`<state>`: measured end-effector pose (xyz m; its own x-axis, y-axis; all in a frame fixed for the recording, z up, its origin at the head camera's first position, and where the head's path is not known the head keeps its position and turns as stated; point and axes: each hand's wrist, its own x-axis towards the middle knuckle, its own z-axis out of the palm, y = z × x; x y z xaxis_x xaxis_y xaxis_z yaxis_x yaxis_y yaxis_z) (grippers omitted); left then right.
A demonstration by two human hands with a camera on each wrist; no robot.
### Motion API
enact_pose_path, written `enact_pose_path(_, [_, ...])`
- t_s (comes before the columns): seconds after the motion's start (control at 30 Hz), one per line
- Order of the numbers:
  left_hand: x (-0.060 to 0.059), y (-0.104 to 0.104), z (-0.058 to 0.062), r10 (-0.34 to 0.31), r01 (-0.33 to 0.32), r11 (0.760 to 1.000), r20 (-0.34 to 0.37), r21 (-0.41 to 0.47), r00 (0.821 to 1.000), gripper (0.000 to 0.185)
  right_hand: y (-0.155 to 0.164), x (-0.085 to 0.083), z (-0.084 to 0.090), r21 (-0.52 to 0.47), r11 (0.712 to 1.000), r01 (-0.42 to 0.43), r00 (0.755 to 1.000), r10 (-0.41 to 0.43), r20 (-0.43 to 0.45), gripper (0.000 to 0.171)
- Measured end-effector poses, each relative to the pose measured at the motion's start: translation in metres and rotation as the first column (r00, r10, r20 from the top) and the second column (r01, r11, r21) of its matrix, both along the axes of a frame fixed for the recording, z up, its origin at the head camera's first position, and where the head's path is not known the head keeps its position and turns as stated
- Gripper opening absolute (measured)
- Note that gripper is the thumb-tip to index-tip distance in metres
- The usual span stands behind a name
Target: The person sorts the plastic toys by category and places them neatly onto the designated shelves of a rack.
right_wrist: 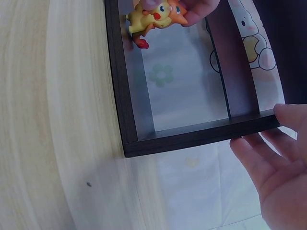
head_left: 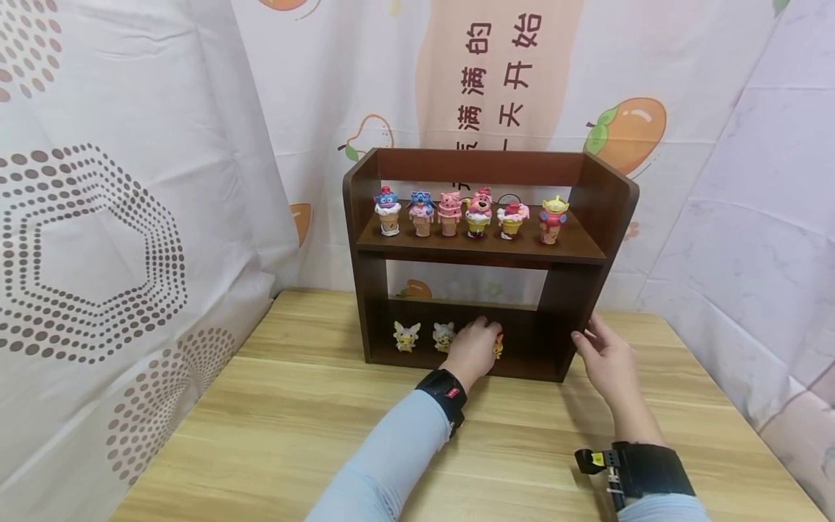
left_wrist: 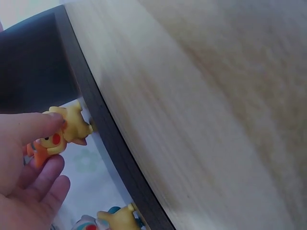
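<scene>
Left hand is pinching a little yellow toy on the shelf's bottom level, right of two others. Right hand, fingers relaxed, steadies the near right side panel. Looks like mid-placing; next it probably needs standing upright, then letting go.

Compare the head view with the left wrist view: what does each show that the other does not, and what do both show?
Only the head view shows the whole shelf, six figures along its upper board, the right hand touching its right side, and the printed curtains.

Only the left wrist view shows the yellow figure close up, pinched between the left hand's fingers, and its red cheek.

Both show the left hand at the lower shelf, the wooden table and another small figure nearby.
</scene>
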<state>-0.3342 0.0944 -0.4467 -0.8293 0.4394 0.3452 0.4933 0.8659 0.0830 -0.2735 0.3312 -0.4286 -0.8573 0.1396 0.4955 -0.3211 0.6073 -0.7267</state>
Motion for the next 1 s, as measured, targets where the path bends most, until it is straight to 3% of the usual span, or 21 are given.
enact_pose_path(0.27, [-0.0033, -0.0015, -0.0035, -0.020, 0.020, 1.000, 0.021, -0.018, 1.000, 0.043, -0.0009, 0.0002, 0.0004, -0.013, 1.000, -0.004, 1.000, 0.004, 0.007, 0.052])
enact_pose_path(0.6, [-0.0023, -0.0004, -0.0006, -0.013, 0.008, 0.998, 0.094, 0.062, 0.996, 0.059, -0.0005, 0.0011, 0.0008, -0.011, 1.000, -0.011, 1.000, 0.011, -0.006, 0.053])
enact_pose_path(1.0, [-0.0015, 0.0017, -0.0025, -0.008, -0.004, 0.994, 0.108, 0.112, 0.994, 0.055, -0.0014, 0.0032, 0.0020, -0.012, 1.000, 0.002, 1.000, -0.002, 0.003, 0.052])
